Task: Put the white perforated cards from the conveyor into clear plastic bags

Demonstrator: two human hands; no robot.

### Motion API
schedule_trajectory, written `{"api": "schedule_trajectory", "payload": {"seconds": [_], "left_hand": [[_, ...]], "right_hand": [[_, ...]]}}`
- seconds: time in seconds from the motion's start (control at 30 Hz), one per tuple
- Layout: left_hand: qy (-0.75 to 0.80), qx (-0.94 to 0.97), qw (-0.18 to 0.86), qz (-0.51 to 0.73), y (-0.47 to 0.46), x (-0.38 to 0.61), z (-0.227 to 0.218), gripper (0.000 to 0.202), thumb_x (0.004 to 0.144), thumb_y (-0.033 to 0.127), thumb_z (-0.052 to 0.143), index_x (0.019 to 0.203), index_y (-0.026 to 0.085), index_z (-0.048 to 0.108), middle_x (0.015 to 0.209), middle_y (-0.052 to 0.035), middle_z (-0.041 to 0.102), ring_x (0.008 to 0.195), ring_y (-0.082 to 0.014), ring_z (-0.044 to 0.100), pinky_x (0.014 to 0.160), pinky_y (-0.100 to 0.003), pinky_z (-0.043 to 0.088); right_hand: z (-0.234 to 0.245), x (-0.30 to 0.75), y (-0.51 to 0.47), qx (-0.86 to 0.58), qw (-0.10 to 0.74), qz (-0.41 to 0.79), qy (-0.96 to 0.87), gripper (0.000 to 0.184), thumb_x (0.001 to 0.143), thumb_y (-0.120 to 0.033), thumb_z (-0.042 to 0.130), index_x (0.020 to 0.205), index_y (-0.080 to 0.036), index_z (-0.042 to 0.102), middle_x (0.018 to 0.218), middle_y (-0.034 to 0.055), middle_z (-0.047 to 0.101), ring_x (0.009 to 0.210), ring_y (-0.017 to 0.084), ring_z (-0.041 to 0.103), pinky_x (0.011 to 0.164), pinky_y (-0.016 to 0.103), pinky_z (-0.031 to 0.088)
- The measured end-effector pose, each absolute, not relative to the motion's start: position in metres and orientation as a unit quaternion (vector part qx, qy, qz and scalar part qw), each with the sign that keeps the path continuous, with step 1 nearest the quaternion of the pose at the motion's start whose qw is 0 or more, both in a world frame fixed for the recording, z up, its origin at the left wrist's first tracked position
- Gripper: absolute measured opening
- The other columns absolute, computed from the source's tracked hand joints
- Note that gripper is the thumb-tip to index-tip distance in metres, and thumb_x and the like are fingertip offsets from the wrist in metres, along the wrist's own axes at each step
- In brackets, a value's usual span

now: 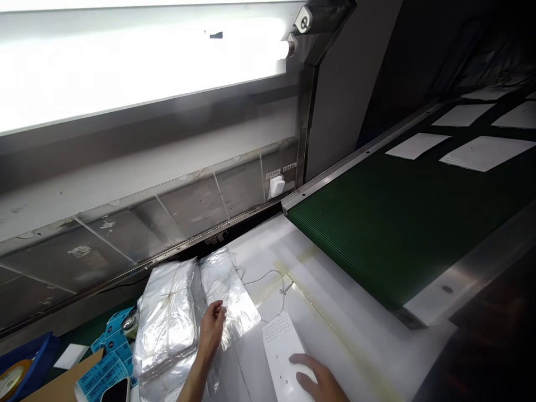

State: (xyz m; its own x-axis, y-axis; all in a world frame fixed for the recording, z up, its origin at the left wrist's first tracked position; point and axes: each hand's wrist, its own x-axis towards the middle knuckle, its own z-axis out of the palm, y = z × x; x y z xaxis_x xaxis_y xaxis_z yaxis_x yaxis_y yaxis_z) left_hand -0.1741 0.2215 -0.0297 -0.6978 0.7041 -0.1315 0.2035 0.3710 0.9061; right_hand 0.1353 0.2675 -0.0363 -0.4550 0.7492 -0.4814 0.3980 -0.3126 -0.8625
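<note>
My left hand (213, 329) pinches the lower edge of a clear plastic bag (229, 296), which lies flat and crinkled on the white table (335, 296), just beside a string-tied bundle of similar bags (165, 318). My right hand (316, 378) rests palm-down, fingers slightly curled, on the near end of a long white card (281, 349) punched with rows of small holes.

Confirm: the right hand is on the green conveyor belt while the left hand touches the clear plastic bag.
Wrong: the head view shows the right hand on a white perforated card, not the belt. The left hand touches the clear plastic bag.
</note>
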Motion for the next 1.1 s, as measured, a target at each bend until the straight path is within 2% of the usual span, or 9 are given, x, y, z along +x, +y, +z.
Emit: {"api": "schedule_trajectory", "payload": {"seconds": [0.13,0.33,0.43,0.6,0.67,0.77,0.9,1.0,1.1], "left_hand": [[0.75,0.258,0.296,0.532,0.207,-0.149,0.003,0.046,0.077,0.05,0.056,0.105,0.013,0.058,0.093,-0.011,0.069,0.085,-0.0234,0.064,0.081,-0.037,0.05],[0.634,0.188,0.422,0.62,0.168,-0.071,0.033,0.036,0.074,0.044,0.066,0.095,0.015,0.064,0.086,-0.0083,0.072,0.081,-0.0207,0.065,0.077,-0.03,0.051],[0.577,0.112,0.453,0.67,0.143,-0.04,0.037,0.033,0.068,0.042,0.072,0.085,0.014,0.067,0.084,-0.0088,0.072,0.08,-0.0206,0.066,0.075,-0.029,0.052],[0.499,-0.026,0.476,0.724,0.101,-0.023,0.032,0.035,0.056,0.039,0.081,0.075,0.014,0.067,0.085,-0.0129,0.072,0.088,-0.0268,0.066,0.079,-0.036,0.053],[0.461,-0.074,0.486,0.739,0.086,-0.022,0.029,0.03,0.056,0.036,0.081,0.072,0.016,0.065,0.079,-0.0092,0.071,0.086,-0.0261,0.066,0.081,-0.038,0.052],[0.407,-0.098,0.503,0.756,0.071,-0.018,0.026,0.022,0.059,0.03,0.076,0.071,0.019,0.061,0.062,-0.0007,0.061,0.067,-0.0182,0.063,0.076,-0.037,0.052],[0.527,0.004,0.451,0.72,0.068,-0.012,0.021,0.033,0.056,0.025,0.072,0.085,0.022,0.056,0.064,0.0014,0.062,0.059,-0.0149,0.057,0.062,-0.029,0.048],[0.664,0.057,0.378,0.643,0.071,-0.015,0.019,0.029,0.064,0.03,0.066,0.089,0.022,0.052,0.061,0.0027,0.061,0.054,-0.0143,0.056,0.049,-0.023,0.039],[0.686,0.064,0.367,0.625,0.078,-0.021,0.019,0.025,0.072,0.041,0.059,0.086,0.021,0.052,0.055,0.0037,0.057,0.045,-0.014,0.053,0.043,-0.023,0.037]], "right_hand": [[0.001,0.124,0.278,-0.441,0.157,0.614,-0.636,0.032,0.08,-0.046,0.049,0.095,-0.021,0.063,0.103,0.0062,0.063,0.102,0.026,0.057,0.092,0.037,0.045],[0.06,0.086,0.26,-0.374,0.162,0.525,-0.747,0.023,0.075,-0.044,0.063,0.072,-0.022,0.056,0.082,-0.0022,0.056,0.081,0.017,0.057,0.075,0.026,0.044],[0.068,0.081,0.238,-0.345,0.144,0.517,-0.77,0.02,0.082,-0.04,0.056,0.072,-0.022,0.056,0.081,-0.0027,0.055,0.079,0.014,0.056,0.072,0.024,0.042],[0.064,0.094,0.219,-0.325,0.113,0.481,-0.806,0.025,0.089,-0.035,0.043,0.072,-0.022,0.056,0.078,-0.0012,0.054,0.075,0.015,0.054,0.071,0.025,0.041],[0.062,0.098,0.218,-0.325,0.106,0.46,-0.819,0.025,0.089,-0.034,0.043,0.071,-0.022,0.055,0.076,-0.001,0.053,0.073,0.015,0.053,0.069,0.026,0.041],[0.061,0.098,0.217,-0.336,0.097,0.434,-0.83,0.025,0.088,-0.035,0.043,0.069,-0.022,0.053,0.075,-0.0008,0.052,0.07,0.016,0.052,0.068,0.027,0.042],[0.068,0.094,0.222,-0.329,0.07,0.453,-0.826,0.026,0.086,-0.043,0.048,0.073,-0.023,0.057,0.08,0.0,0.057,0.076,0.017,0.056,0.071,0.028,0.044],[0.083,0.106,0.235,-0.353,0.067,0.514,-0.779,0.031,0.083,-0.051,0.05,0.076,-0.022,0.057,0.09,0.0029,0.061,0.085,0.021,0.058,0.075,0.029,0.047],[0.098,0.138,0.25,-0.404,0.105,0.569,-0.709,0.032,0.078,-0.054,0.053,0.079,-0.023,0.056,0.094,0.0053,0.062,0.088,0.025,0.059,0.07,0.029,0.049]]}}
